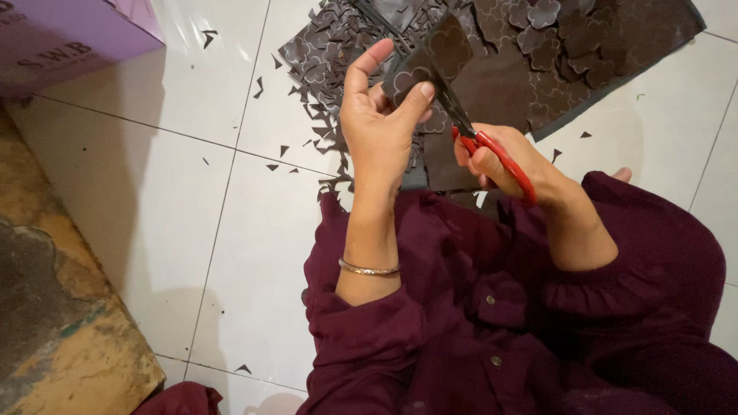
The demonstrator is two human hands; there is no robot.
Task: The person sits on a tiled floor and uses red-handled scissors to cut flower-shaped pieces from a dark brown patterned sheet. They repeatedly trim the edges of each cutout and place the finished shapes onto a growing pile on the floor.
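My left hand holds up a small dark brown piece of material with flower outlines drawn on it, pinched between thumb and fingers. My right hand grips red-handled scissors, and their dark blades reach into the lower edge of that piece. Both hands hover above a pile of dark brown sheet material on the white tiled floor. Cut flower shapes lie on that sheet. A thin bangle circles my left wrist, and maroon sleeves cover both forearms.
Small dark offcuts are scattered on the white tiles left of the pile. A purple box stands at the top left. A worn brown and ochre surface runs along the left edge.
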